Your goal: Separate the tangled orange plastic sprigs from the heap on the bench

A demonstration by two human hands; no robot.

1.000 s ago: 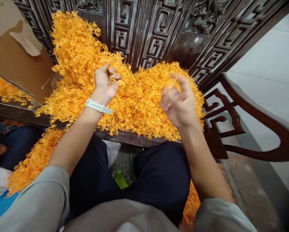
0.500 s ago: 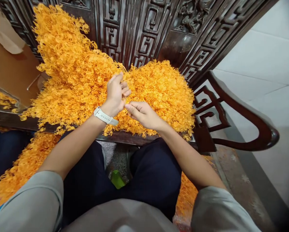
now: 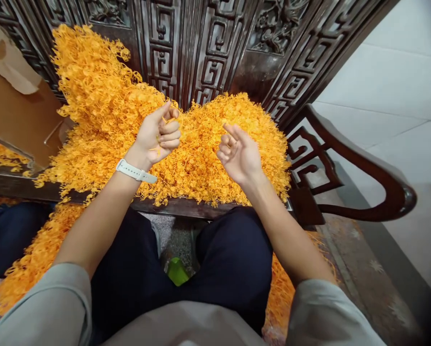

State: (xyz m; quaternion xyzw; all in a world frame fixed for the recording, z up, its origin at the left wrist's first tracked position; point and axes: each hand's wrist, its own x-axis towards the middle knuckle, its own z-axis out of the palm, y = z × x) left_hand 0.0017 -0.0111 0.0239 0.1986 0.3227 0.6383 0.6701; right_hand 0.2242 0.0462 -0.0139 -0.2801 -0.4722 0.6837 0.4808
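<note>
My left hand (image 3: 158,133), with a pale watch strap (image 3: 136,171) at its wrist, has its fingers curled around a small orange piece. Bits of that piece show at the palm and by the fingertips. My right hand (image 3: 240,153) hovers apart from it on the right, its fingers bent and the palm turned inward; whether something small is between the fingertips cannot be made out. Beneath and behind both hands lies a large heap of curly orange plastic-like pieces (image 3: 215,168) on a dark wooden bench.
The carved wooden backrest (image 3: 211,53) rises behind the heap. A curved armrest (image 3: 377,182) stands at the right, a cardboard box (image 3: 17,110) at the left. More orange pieces (image 3: 38,259) hang at the lower left, near another person's dark-clothed leg (image 3: 9,230). Something green (image 3: 177,271) lies below.
My hands were close together over the heap's middle and have moved apart, the left one leftward, the right one rightward and up. The right fingers have turned upward.
</note>
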